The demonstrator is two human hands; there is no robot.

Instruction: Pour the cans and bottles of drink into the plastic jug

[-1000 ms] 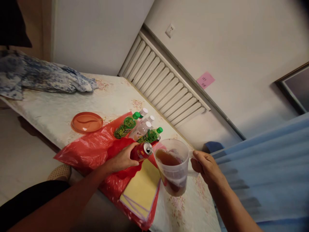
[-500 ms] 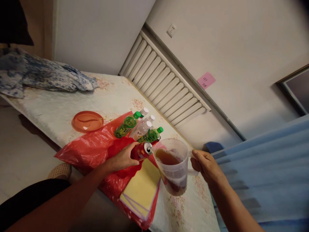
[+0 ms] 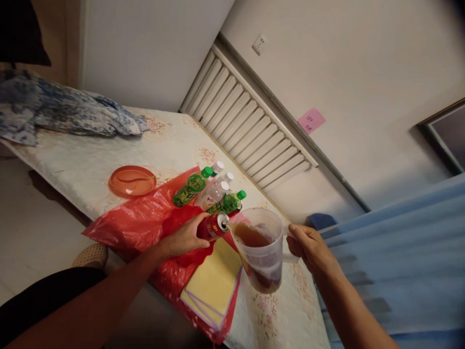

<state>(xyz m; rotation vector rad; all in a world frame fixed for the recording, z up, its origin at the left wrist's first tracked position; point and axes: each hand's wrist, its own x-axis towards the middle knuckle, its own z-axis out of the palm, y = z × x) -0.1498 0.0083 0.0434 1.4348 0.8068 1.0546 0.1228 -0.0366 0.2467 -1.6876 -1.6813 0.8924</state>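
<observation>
My left hand [image 3: 187, 238] is wrapped round a red drink can [image 3: 211, 227], its opened top facing the jug. By its handle, my right hand [image 3: 308, 247] grips a clear plastic measuring jug [image 3: 265, 271] that holds brown liquid [image 3: 252, 236]. The jug is tilted, its spout close to the can's opening; I cannot tell whether they touch. Under and around the can lies a red plastic bag [image 3: 134, 223]. Yellow folded cloths [image 3: 212, 283] with purple edges rest on it, below the can. Behind stand several bottles, among them a green-capped tea bottle [image 3: 189, 190].
An orange divided plate [image 3: 132, 183] lies at the left on the flower-patterned tablecloth [image 3: 83, 162]. Blue-and-white fabric [image 3: 80, 114] is bunched at the far left. A white radiator [image 3: 243, 114] lines the wall, and a blue curtain [image 3: 407, 247] hangs at the right.
Hardly anything differs. My hands, the can and the tilted jug keep almost the same positions, with only a very slight shift of the view.
</observation>
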